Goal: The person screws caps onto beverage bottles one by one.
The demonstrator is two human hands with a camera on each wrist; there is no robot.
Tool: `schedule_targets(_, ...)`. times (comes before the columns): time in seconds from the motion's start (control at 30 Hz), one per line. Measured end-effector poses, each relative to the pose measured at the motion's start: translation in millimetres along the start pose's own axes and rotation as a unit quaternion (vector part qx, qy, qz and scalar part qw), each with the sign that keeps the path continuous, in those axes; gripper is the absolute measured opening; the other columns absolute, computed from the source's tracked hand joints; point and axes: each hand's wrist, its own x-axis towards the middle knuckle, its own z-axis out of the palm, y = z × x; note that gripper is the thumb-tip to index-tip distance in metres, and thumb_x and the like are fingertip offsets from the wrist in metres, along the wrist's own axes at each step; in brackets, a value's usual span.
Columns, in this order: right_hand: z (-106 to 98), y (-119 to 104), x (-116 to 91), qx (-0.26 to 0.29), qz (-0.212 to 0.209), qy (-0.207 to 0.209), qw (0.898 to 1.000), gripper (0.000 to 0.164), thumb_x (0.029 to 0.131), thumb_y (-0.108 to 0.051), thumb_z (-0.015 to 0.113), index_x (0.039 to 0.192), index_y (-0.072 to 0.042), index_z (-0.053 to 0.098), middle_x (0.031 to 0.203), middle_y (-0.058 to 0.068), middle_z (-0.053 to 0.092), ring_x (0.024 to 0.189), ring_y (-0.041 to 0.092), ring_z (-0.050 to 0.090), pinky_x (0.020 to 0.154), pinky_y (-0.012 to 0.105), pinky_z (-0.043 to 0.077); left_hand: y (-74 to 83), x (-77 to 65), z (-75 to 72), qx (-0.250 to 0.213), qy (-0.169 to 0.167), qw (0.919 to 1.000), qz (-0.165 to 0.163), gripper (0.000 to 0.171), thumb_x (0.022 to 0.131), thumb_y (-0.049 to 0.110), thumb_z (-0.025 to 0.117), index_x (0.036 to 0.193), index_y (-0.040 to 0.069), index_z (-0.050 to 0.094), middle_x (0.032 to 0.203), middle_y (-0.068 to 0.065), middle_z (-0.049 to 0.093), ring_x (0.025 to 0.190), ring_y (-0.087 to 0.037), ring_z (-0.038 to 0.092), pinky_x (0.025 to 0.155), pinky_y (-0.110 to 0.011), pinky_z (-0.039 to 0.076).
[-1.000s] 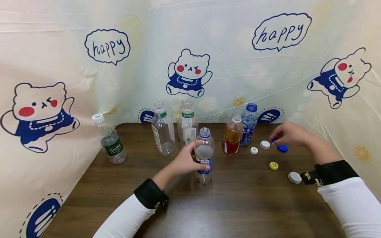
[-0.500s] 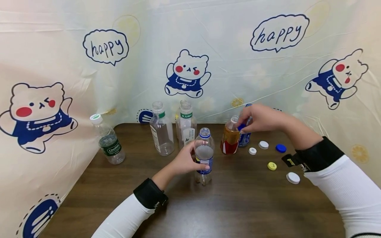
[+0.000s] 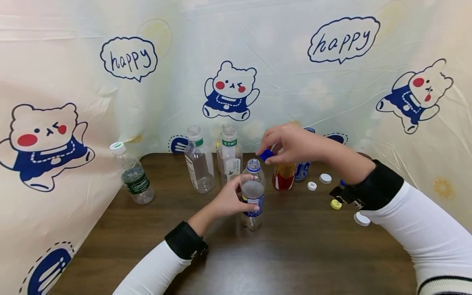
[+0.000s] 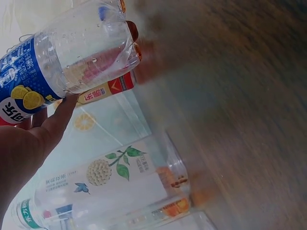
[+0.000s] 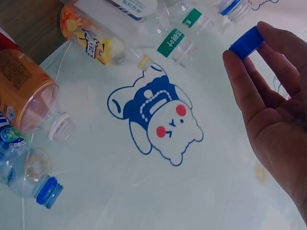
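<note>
My left hand (image 3: 230,198) grips a clear bottle (image 3: 253,189) with a blue label around its middle, upright on the table. The bottle's mouth is uncapped, with a blue ring below the thread. In the left wrist view the label (image 4: 21,84) shows lemon slices, and fingers wrap behind it. My right hand (image 3: 289,143) pinches a blue bottle cap (image 3: 267,155) between thumb and fingertips. That cap is held just above and to the right of the bottle mouth, apart from it. The right wrist view shows the blue cap (image 5: 246,42) at the fingertips.
Uncapped clear bottles (image 3: 200,168) stand behind the left hand. An orange-red bottle (image 3: 284,176) and a blue bottle (image 3: 302,171) stand behind the right. A white-capped, green-labelled bottle (image 3: 135,176) stands at left. White caps (image 3: 325,178) and a yellow cap (image 3: 336,204) lie at right.
My right hand has lifted a blue cap from the table at right and carried it left to near the bottle mouth. The left hand still holds the bottle in place.
</note>
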Motion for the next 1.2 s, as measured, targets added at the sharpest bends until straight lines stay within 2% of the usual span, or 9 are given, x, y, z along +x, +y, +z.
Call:
schedule_targets(0.27,6,-12,11,-0.003,-0.035,-0.024,0.999,0.022,0.082,-0.003,0.077,0.103,-0.008,0.076,0.099,0.002,0.067,0.093,0.016,0.064,0.077,0.031,0.057,-1.1,1.2,1.8,-0.003,-0.017,0.9995,0.027,0.069,0.079,0.012,0.082,0.138,0.014,0.046,0.125,-0.01,0.055,0.111,-0.026,0.059,0.09,-0.04,0.052)
schedule_targets(0.7,10,-18,16,-0.033,-0.027,-0.056,0.997,0.021,0.081,-0.005,0.078,0.102,-0.008,0.077,0.096,0.002,0.067,0.076,0.012,0.061,0.068,0.022,0.054,1.4,1.1,4.2,0.009,-0.017,0.9997,0.013,0.071,0.078,0.014,0.084,0.138,0.017,0.046,0.125,-0.004,0.056,0.112,-0.022,0.058,0.092,-0.04,0.051)
schedule_targets(1.03,8,-17,15,-0.048,-0.047,-0.065,0.996,0.022,0.081,-0.001,0.076,0.101,-0.009,0.078,0.098,0.002,0.069,0.079,0.012,0.062,0.068,0.022,0.054,0.8,1.8,3.7,0.015,-0.019,0.9996,0.012,0.07,0.077,0.015,0.084,0.137,0.016,0.047,0.124,-0.004,0.055,0.111,-0.021,0.058,0.091,-0.039,0.052)
schedule_targets(1.2,8,-16,14,-0.052,-0.039,-0.066,0.996,0.021,0.082,-0.003,0.077,0.102,-0.008,0.077,0.096,0.002,0.069,0.072,0.01,0.059,0.065,0.021,0.053,1.2,1.6,3.7,0.019,-0.022,0.9995,0.012,0.07,0.077,0.016,0.084,0.137,0.016,0.047,0.124,-0.004,0.055,0.11,-0.021,0.058,0.091,-0.039,0.052)
